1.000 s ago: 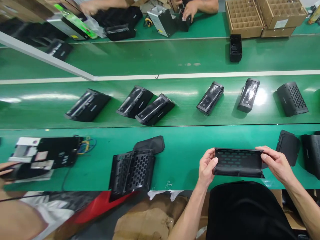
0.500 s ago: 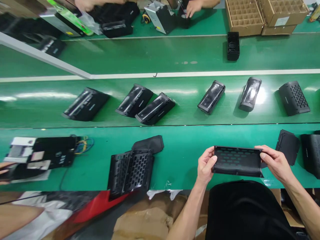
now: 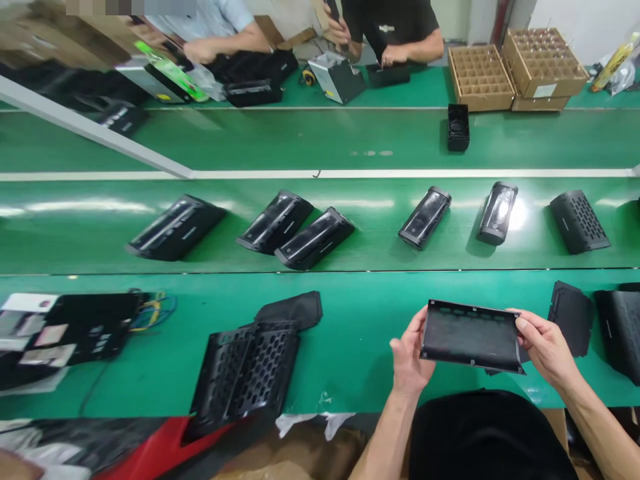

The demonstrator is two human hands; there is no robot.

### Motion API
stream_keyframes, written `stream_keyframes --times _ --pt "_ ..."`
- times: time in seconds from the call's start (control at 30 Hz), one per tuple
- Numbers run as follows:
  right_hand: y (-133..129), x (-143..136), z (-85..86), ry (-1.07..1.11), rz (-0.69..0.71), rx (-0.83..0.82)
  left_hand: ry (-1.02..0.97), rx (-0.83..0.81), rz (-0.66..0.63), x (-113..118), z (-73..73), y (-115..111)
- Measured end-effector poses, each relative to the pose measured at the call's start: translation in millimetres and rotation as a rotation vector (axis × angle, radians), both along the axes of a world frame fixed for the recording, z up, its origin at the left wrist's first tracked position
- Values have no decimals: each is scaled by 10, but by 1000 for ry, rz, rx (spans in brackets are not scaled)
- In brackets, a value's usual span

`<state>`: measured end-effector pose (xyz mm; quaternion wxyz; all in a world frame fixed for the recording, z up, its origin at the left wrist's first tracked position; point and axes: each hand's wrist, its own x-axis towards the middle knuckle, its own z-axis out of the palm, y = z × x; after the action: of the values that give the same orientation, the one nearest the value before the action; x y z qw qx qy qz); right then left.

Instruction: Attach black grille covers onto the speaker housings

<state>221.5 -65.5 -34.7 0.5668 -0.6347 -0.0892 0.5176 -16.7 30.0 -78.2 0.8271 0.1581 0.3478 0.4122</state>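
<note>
Between my hands, above the near worktable, is a black speaker grille (image 3: pixel 473 337), its hollow inner side facing me. A row of slots shows along its far edge, and a dark sheet covers the rest of the inside. My right hand (image 3: pixel 545 343) pinches its right end, thumb on top. At the left end, my left hand (image 3: pixel 411 353) supports it with the fingers behind and the thumb lifted off. Thin black sheets (image 3: pixel 571 319) are stacked just beyond my right hand. More slotted black grilles (image 3: pixel 263 367) lie to the left, beside other dark sheets (image 3: pixel 295 310).
Several black speaker housings (image 3: pixel 425 217) lie along the green conveyor (image 3: pixel 370 257) ahead. A black case (image 3: pixel 620 327) stands at the right. Divided cardboard boxes (image 3: pixel 483 73) sit on the far bench, where two people work. A grey bar (image 3: pixel 95 127) crosses the upper left.
The grille has tilted, its inside turned more toward me. My left thumb has come off its edge. The camera view has shifted, showing more of the far bench.
</note>
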Motion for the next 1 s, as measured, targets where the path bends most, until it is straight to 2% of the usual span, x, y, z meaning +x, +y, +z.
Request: stream_keyframes --times 0.2,0.33,0.43,0.53,0.63,0.73,0.8,0.87,0.93,1.0 --pt "147 -132 52 187 -50 31 -106 31 -115 265 -145 -91" --pt "166 -191 -75 203 -29 69 -212 48 -149 403 -310 -72" --pt "418 28 -277 45 32 43 -292 37 -101 366 -532 36" --pt "1001 550 -411 -291 -118 -142 -390 22 -128 299 -681 174" --pt "1655 1048 -537 -422 -181 -273 -443 10 -160 265 -606 230" --pt "2085 1240 -791 -430 -133 -366 -408 -7 -103 261 -454 239" --pt "2198 1253 -938 -412 -124 -398 -372 -18 -58 250 -396 243" --pt "2210 1267 -993 -374 -142 -401 -349 -25 -24 222 -369 240" --pt "2174 1312 -937 -295 -155 -362 -348 -32 -11 186 -347 230" --pt "2106 1374 -773 -198 -157 -300 -365 -42 -30 159 -298 218"
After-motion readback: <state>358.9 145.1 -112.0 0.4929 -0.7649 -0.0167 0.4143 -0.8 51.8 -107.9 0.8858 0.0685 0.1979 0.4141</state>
